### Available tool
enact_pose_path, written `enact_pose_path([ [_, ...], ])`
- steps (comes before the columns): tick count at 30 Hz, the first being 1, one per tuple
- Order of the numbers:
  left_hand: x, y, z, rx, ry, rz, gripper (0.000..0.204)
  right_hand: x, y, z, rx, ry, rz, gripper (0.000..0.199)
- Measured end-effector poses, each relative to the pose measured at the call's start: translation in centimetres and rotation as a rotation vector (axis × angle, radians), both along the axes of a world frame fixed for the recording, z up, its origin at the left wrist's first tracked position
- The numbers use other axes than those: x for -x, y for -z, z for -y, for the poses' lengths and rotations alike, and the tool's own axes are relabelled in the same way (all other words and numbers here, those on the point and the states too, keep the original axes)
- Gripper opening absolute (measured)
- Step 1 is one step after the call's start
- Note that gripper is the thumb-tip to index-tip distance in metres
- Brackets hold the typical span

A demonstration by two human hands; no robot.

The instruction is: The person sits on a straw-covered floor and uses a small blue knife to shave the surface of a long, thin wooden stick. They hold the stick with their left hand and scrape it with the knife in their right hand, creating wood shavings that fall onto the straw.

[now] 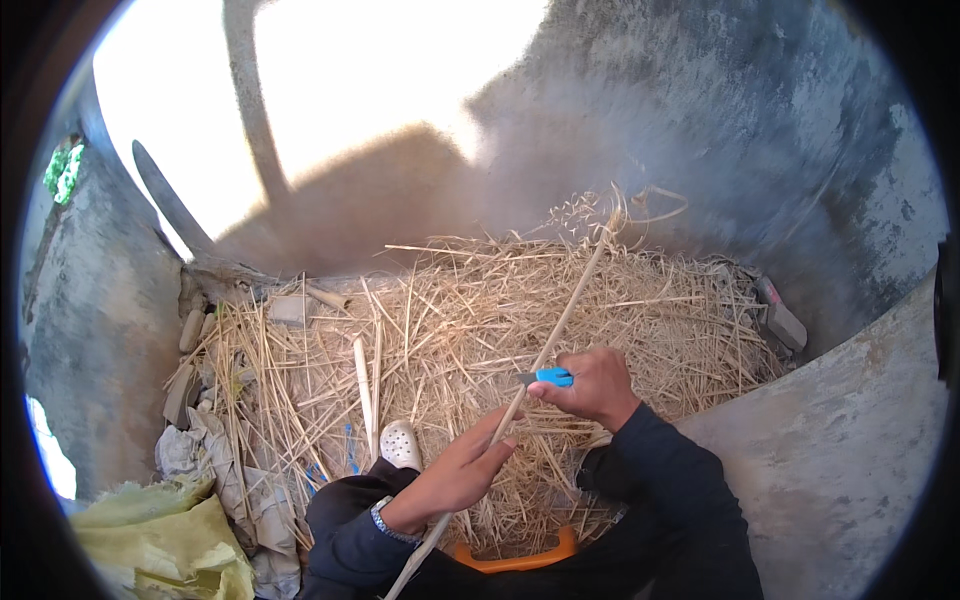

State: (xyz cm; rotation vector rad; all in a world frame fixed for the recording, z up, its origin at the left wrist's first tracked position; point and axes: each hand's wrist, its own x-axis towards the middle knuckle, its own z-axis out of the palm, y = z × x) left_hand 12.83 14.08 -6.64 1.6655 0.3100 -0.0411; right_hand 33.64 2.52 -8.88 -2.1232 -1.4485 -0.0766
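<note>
A long, thin pale stick (572, 305) slants from the lower edge up toward the far wall, with curled shavings (617, 212) clinging at its far end. My left hand (462, 474) grips its lower part, the stick passing between thumb and fingers. Farther up, my right hand (600, 388) is closed round a blue-handled utility knife (554, 377). The knife's short dark blade points left and meets the stick, or lies right beside it. My right fingertips are partly hidden behind the handle.
Straw and shavings (450, 300) cover the floor between concrete walls (700, 130). Thicker sticks (363, 385) lie near a white clog (401, 445). Yellowish sacking (165, 540) is heaped at lower left, an orange curved piece (520, 562) below my hands, and a grey block (785, 325) at right.
</note>
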Motion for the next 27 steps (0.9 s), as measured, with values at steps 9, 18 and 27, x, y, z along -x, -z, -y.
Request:
enact_pose_path([
  [9,-0.7,-0.9,1.0,0.207,0.073,-0.101,0.038,-8.6,0.3,0.9,0.083,0.391,-0.029,0.074],
  [18,0.6,-0.9,0.5,0.021,0.012,-0.071,0.041,-0.6,0.3,0.4,0.006,0.102,-0.016,0.074],
  [27,0.3,-0.9,1.2,-0.091,0.043,-0.027,0.041,-8.9,1.0,0.6,-0.006,0.39,-0.036,0.076],
])
